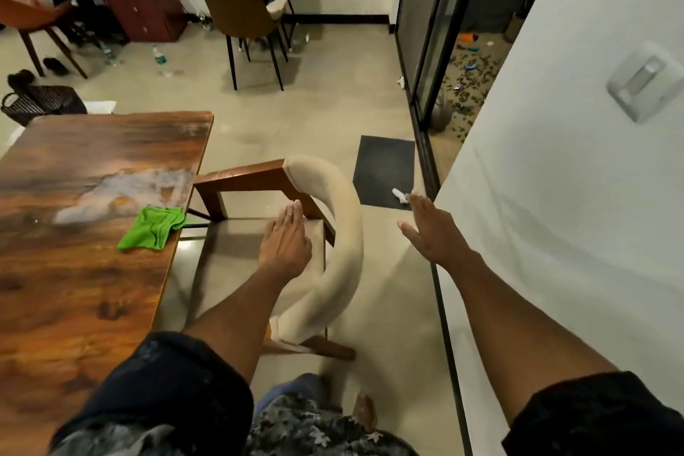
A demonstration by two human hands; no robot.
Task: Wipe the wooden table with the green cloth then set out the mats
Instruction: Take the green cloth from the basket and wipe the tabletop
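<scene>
The wooden table [74,289] fills the left side, with a pale smeared patch near its right edge. A crumpled green cloth [151,228] lies on the table beside that edge, untouched by either hand. My left hand [287,242] is stretched out flat over the seat of a cream-backed wooden chair [333,233], fingers straight. My right hand [431,229] hovers in the air to the right of the chair, fingers spread and holding nothing. A dark grey mat [385,168] lies on the floor beyond the chair.
A white wall [573,196] runs close on my right, with a glass sliding door [425,30] beyond it. Further back stand a tan chair [240,11], a red cabinet [146,7] and bottles on the floor. A dark basket [40,104] sits behind the table.
</scene>
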